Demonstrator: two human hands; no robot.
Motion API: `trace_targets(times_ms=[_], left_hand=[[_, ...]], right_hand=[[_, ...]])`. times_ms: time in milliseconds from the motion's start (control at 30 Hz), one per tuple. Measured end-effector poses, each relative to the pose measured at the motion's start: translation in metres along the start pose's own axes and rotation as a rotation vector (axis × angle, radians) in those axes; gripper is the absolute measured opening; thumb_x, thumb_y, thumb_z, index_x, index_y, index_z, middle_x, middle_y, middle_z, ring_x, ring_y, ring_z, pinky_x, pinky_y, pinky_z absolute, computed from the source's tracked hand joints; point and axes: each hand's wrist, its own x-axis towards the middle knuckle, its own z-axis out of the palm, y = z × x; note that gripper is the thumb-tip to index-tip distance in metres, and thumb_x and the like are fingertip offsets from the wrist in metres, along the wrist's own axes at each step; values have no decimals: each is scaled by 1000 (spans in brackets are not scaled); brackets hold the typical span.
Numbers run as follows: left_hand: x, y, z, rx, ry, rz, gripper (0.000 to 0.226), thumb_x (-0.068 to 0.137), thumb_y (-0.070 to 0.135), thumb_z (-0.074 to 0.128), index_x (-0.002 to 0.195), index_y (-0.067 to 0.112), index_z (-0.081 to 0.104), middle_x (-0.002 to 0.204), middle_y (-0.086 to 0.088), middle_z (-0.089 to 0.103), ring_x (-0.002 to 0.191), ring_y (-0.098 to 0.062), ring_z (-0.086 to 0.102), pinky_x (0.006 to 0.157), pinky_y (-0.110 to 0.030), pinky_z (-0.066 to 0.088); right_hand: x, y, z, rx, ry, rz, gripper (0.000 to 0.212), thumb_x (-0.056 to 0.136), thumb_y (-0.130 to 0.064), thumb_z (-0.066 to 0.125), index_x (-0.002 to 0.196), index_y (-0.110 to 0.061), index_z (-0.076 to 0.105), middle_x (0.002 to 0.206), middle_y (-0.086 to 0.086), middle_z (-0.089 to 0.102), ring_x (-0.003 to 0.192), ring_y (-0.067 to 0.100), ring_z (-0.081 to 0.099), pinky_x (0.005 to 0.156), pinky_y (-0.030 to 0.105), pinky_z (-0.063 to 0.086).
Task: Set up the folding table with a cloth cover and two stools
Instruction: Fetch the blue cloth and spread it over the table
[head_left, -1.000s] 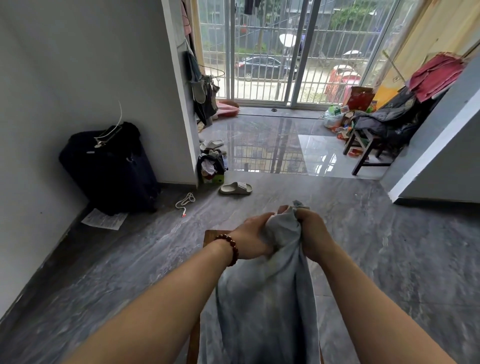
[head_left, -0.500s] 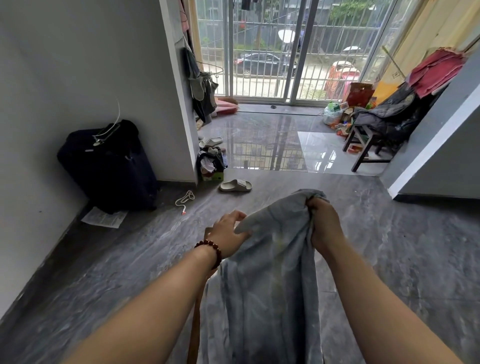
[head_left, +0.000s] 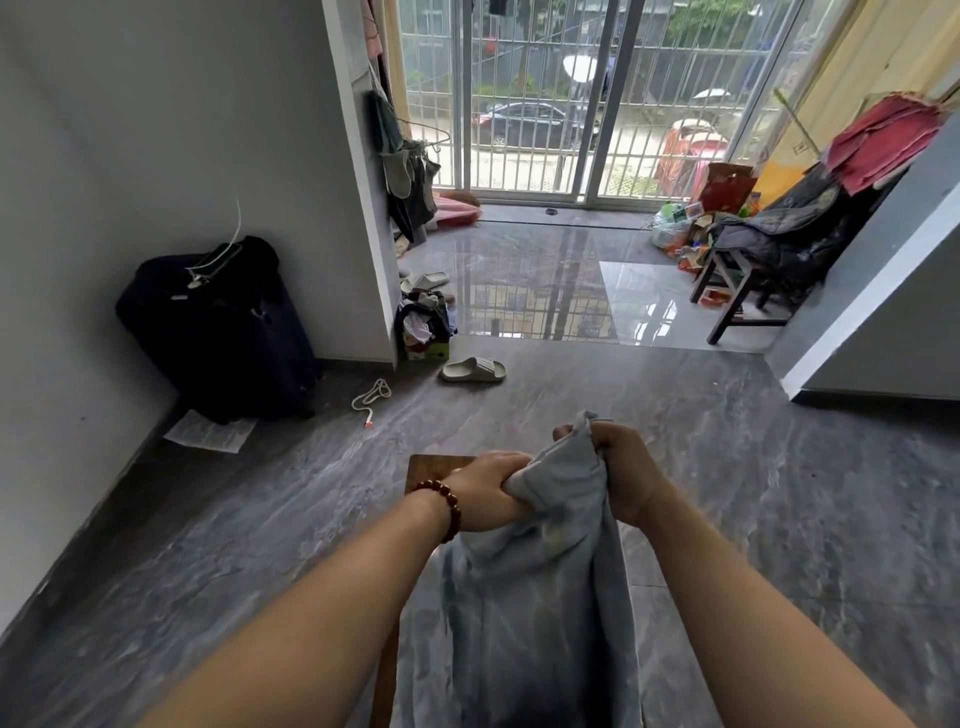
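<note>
Two hands are seen at the lower centre of the frame, both closed around the gathered top edge of a pale grey-blue fabric cloth (head_left: 530, 613). The left hand (head_left: 488, 491), with a bracelet of dark red beads (head_left: 441, 501) at its wrist, is clenched on one bunch of the fabric. The right hand (head_left: 621, 467) is clenched on another bunch just beside it and slightly higher. The cloth is held bunched and hangs between the forearms down to the bottom edge of the frame, over a brown wooden folding table (head_left: 431, 465). Of the table only a corner and a strip of the left edge are shown, beneath the left wrist and forearm. It is judged to be already unfolded and standing, though its legs are hidden. The covering step is judged to be in hand but not yet done, since the cloth is not spread flat. No stools are seen beside the table. A dark wooden seat (head_left: 729, 305) piled with clothing is seen at the upper right, well apart, and whether it is one of the two cannot be told. Spreading the cloth and placing both stools are judged to be left.
</note>
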Motion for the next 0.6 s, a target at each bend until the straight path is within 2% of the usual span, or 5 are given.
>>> trace_targets(times_ms=[100,167,333,500,600], left_hand=[[6,-2,6,-30,50,-30,36,76,39,71,109,33,60,111,9,62,105,-15,56,96,-39,46],[12,-4,7,-43,147,-16,37,75,37,73,108,29,59,109,6,64,101,-15,59,92,-40,48],[21,1,12,-337,247,38,51,67,30,82,106,49,54,118,9,59,107,-7,58,92,-31,52],[32,15,24,-319,394,65,43,69,31,81,99,47,54,107,16,61,101,-2,57,84,-17,48],[38,18,32,-319,416,8,40,70,32,80,100,36,54,101,11,63,95,-7,59,81,-20,49]], right_hand=[[4,0,-12,-5,45,-36,18,59,-4,41,45,-12,49,51,3,46,49,15,47,54,23,45],[8,0,-26,-48,95,-40,8,58,-6,44,60,-6,52,62,9,51,64,21,50,68,31,46],[6,-1,-47,-161,117,8,26,58,-7,46,80,0,59,74,12,62,73,22,60,70,31,52],[10,3,-64,-198,158,29,36,68,-5,47,100,2,62,99,21,62,93,30,60,83,35,52],[11,2,-70,-169,147,41,32,81,4,38,98,-1,65,98,20,64,91,28,62,81,33,54]])
